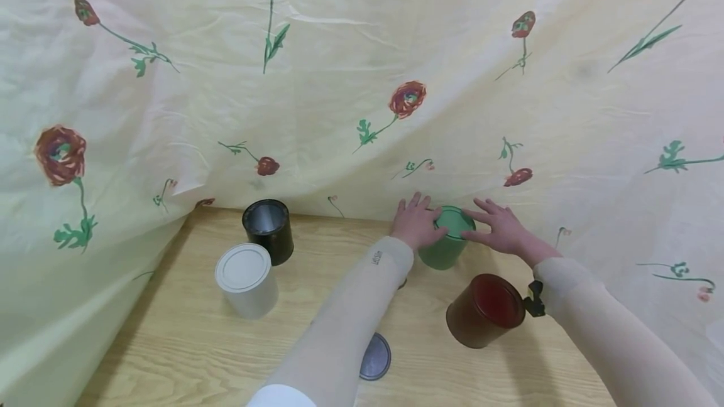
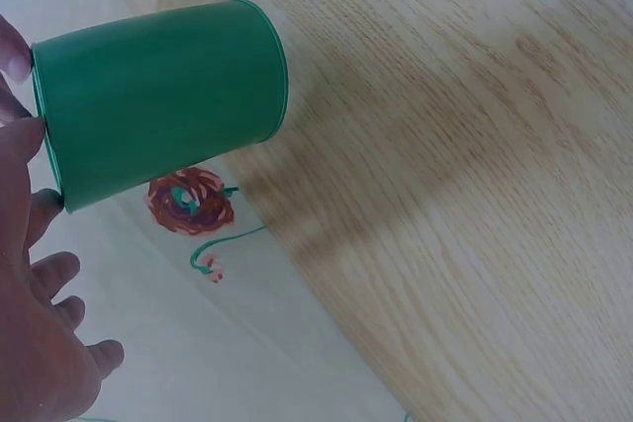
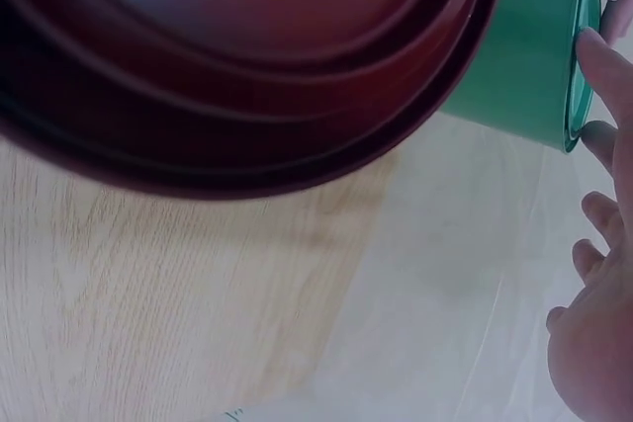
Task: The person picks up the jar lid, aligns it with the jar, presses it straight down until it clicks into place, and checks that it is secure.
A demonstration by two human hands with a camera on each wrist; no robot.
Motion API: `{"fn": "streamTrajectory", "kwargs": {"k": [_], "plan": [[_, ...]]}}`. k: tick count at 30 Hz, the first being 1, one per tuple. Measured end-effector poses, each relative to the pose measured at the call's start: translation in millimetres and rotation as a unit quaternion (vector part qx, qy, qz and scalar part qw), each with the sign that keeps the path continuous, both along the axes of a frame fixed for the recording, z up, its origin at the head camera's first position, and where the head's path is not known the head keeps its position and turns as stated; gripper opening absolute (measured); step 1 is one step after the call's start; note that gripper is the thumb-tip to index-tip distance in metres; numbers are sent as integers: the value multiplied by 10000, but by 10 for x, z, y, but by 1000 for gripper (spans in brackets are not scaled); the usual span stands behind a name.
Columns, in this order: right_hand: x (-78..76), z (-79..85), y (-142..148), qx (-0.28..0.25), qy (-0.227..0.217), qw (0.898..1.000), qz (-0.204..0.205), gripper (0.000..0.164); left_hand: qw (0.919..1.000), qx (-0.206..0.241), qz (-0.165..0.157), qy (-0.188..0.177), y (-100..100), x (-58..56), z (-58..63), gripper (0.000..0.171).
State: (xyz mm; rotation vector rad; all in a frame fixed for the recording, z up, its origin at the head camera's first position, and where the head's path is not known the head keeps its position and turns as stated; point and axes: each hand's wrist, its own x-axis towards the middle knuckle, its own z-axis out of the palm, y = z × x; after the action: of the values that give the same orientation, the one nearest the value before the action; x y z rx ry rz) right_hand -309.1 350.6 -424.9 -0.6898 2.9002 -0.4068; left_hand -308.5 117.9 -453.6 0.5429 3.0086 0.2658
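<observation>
Touching the rim: both hands, with the left hand [image 1: 417, 223] coming in from the left and the right hand [image 1: 503, 230] from the right, meeting at the top of a plain green cylindrical can [image 1: 442, 251].
Left fingers: pretty much straight and fanned out, tips at the rim, not wrapped around the can's side.
Right fingers: same deal, loosely spread, thumb and a fingertip on the rim, nothing clenched.
Green can: far side, right of centre, just in front of the cream cloth with red poppies [image 1: 317, 99]. Can't really tell if its base sits flat on the light wood-grain table [image 1: 328, 253].
Red can: dark red cylinder [image 1: 477, 314], nearer than the green one and a bit to its right, near the right wrist.
Black can: glossy black cylinder [image 1: 277, 240], far left.
White can: plain white cylinder [image 1: 249, 287], just nearer than the black one, close beside it.
Grey disc: round, flat blue-grey disc [image 1: 376, 358], near side, partly tucked under the left sleeve.
Sleeves: pale beige long left sleeve [image 1: 345, 319] and matching right sleeve [image 1: 611, 325], plus a small black gadget [image 1: 534, 299] at the right wrist.
</observation>
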Motion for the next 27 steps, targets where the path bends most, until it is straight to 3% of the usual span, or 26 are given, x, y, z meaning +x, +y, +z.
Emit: {"fn": "streamTrajectory", "kwargs": {"k": [10,21,27], "plan": [[-34,-24,-36,-5,-105,9999,36,69,9997,-22,166,-177,-1,-18,-11,60],[-116,145,-129,557,325,9971,415,65,9964,-614,375,-455,172,-145,121,58],[-111,83,-117,375,507,9970,453,63,9955,-596,441,-585,193,-147,152,57]]}}
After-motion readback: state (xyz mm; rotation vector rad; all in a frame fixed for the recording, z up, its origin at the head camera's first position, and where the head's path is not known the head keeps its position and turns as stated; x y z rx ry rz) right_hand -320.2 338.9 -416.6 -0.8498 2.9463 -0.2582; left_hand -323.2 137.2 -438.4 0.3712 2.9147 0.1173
